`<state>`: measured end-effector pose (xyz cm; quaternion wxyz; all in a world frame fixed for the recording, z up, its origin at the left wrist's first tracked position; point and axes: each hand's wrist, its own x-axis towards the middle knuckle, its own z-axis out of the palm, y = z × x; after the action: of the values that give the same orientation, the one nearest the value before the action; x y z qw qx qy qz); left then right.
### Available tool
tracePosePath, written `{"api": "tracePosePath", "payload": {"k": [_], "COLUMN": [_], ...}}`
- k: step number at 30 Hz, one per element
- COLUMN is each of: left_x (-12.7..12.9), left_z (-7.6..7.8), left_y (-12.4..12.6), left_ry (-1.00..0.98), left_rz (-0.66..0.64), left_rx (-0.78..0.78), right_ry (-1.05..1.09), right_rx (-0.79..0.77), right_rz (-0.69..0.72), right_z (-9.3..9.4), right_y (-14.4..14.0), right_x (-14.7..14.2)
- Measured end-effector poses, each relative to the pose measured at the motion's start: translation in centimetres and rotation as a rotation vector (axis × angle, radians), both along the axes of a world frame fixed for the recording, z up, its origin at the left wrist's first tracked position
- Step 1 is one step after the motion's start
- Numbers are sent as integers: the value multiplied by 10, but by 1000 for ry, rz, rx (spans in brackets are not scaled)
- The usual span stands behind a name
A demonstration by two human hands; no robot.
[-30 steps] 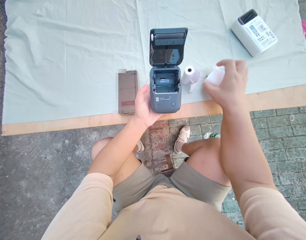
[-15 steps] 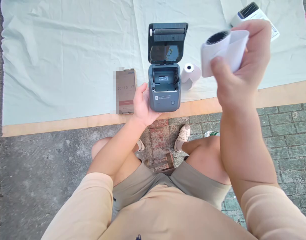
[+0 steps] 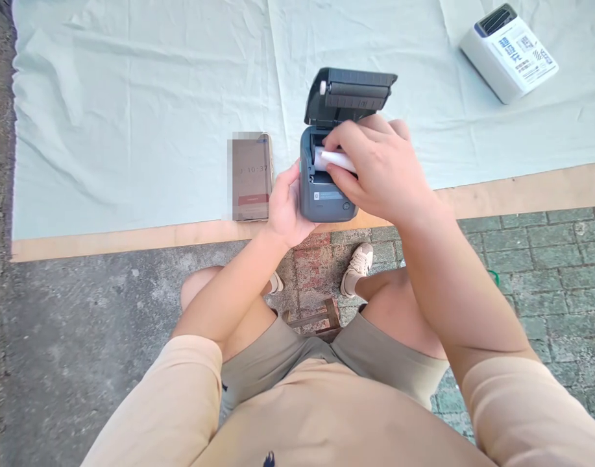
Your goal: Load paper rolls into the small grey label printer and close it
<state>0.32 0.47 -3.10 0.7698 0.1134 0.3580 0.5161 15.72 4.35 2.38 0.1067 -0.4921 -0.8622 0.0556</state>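
A dark grey label printer with its lid raised sits at the table's front edge. Around its left side and bottom, my left hand is closed, thumb along the casing. Inside the paper bay lies part of a white paper roll, pinched between the thumb and fingers of my right hand. My right hand covers the right half of the bay and the roll's far end. The small second roll beside the printer is hidden behind my right hand.
A phone showing a timer lies left of the printer. At the back right stands a white box-shaped device with printed labels. A pale cloth covers the table, whose wooden front edge is exposed.
My right hand has come down and left, carrying the paper roll from the air into the printer's open bay. The printer has shifted slightly right and tilted in my left hand.
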Motion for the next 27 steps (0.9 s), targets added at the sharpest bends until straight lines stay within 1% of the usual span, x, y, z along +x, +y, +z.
{"api": "tracePosePath", "payload": {"k": [3,6,10,13,17,22,27], "left_x": [0,-1,-3,-4,-3,-2,-2], "left_z": [-1,-3,-8,-12,-16,-13,-9], "left_y": [0,1,2,3,3,3,2], "left_ry": [6,4,6,17,22,26,22], "left_rz": [-9,-10,-33,-13,-12,-41,-55], "left_rx": [10,26,42,64,85,106,103], "right_ry": [7,58,146,175,192,199,183], "right_rx": [43,70,26,-6,-9,-71,-53], "right_rz": [-13,-39,36,87,100,59,72], "right_z": [1,2,-5,-11,-12,-4,-3], "right_y": [-4,-5,-4,-2,-1,2,6], "right_x": [0,2,9,14,18,23,25]}}
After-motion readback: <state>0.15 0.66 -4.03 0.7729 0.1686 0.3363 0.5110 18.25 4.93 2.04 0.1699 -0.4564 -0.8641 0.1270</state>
